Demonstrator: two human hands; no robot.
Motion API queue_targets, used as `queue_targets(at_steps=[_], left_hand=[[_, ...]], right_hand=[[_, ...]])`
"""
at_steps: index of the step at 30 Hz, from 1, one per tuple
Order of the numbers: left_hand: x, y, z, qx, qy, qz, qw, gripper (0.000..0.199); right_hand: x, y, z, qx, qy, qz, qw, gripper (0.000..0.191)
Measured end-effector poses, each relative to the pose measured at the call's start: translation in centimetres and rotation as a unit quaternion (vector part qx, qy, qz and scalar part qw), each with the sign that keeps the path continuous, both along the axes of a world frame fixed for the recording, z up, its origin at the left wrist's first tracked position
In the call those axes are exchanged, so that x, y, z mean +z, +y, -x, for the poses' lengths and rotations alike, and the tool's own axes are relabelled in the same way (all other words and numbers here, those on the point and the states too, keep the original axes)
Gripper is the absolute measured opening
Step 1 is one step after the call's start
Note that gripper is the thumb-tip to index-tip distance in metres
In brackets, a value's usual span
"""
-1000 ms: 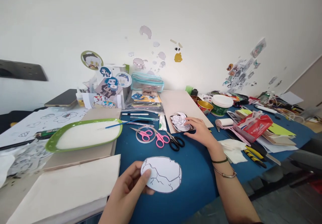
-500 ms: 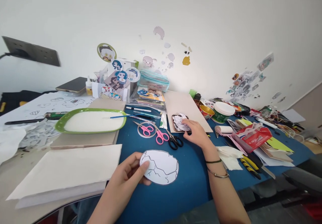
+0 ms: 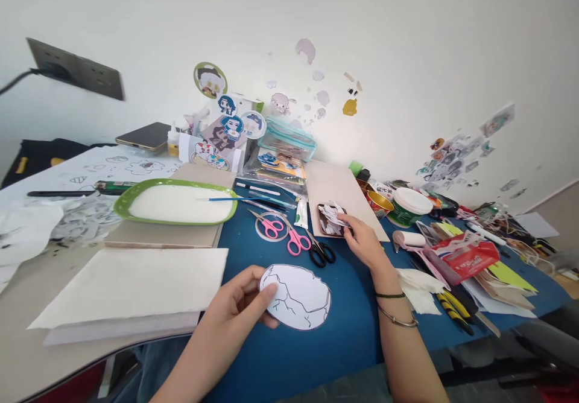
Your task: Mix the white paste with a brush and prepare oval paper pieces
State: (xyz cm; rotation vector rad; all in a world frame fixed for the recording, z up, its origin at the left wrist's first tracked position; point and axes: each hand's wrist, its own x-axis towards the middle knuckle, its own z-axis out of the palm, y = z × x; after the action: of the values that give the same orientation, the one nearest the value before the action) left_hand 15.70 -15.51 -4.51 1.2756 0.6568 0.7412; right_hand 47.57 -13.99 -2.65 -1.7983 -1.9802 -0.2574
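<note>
A blue surface [image 3: 344,355], two hands at work, one paper oval [image 3: 298,297].
On the surface a beige board [image 3: 335,183] lies flat toward the wall; at left, a green-rimmed dish [image 3: 121,203] of something white has a blue brush [image 3: 226,198] lying over its right edge. The left hand [image 3: 239,306] has its fingers closed on the left edge of the oval, thumb on top, holding it tilted up near the surface's front — crack-like lines run across its face. The right hand [image 3: 364,243] reaches to the board, fingers bent over a small dark tray [image 3: 319,219] and touching the paper cutouts [image 3: 332,213] piled there — whether they pinch any, I cannot tell. Pink-handled scissors [image 3: 298,243] and black-handled scissors [image 3: 322,255] lie between the two hands.
</note>
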Motion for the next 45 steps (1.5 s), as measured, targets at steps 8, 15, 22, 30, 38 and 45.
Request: queue_targets(at_steps=[8, 15, 22, 30, 38, 45], left_hand=[[0.01, -0.11, -0.08, -0.002, -0.011, 0.006, 1.000, 0.023], [0.14, -0.18, 0.08, 0.000, -0.001, 0.005, 1.000, 0.024], [0.06, -0.16, -0.15, -0.001, -0.004, 0.007, 1.000, 0.024], [-0.12, -0.17, -0.17, -0.001, -0.012, 0.004, 1.000, 0.024], [0.34, -0.24, -0.13, 0.003, -0.007, 0.007, 1.000, 0.023], [0.32, -0.21, -0.16, 0.010, -0.017, 0.013, 1.000, 0.023]], right_hand=[[0.00, -0.15, 0.03, -0.007, 0.011, -0.007, 1.000, 0.035], [-0.30, -0.11, 0.23, 0.008, -0.007, -0.009, 1.000, 0.038], [-0.25, -0.09, 0.39, 0.012, -0.018, -0.005, 1.000, 0.031], [-0.46, 0.66, -0.09, -0.004, -0.020, -0.009, 1.000, 0.030], [-0.06, 0.55, 0.12, -0.009, -0.015, -0.009, 1.000, 0.026], [-0.30, 0.68, -0.15, -0.012, -0.014, -0.010, 1.000, 0.031]])
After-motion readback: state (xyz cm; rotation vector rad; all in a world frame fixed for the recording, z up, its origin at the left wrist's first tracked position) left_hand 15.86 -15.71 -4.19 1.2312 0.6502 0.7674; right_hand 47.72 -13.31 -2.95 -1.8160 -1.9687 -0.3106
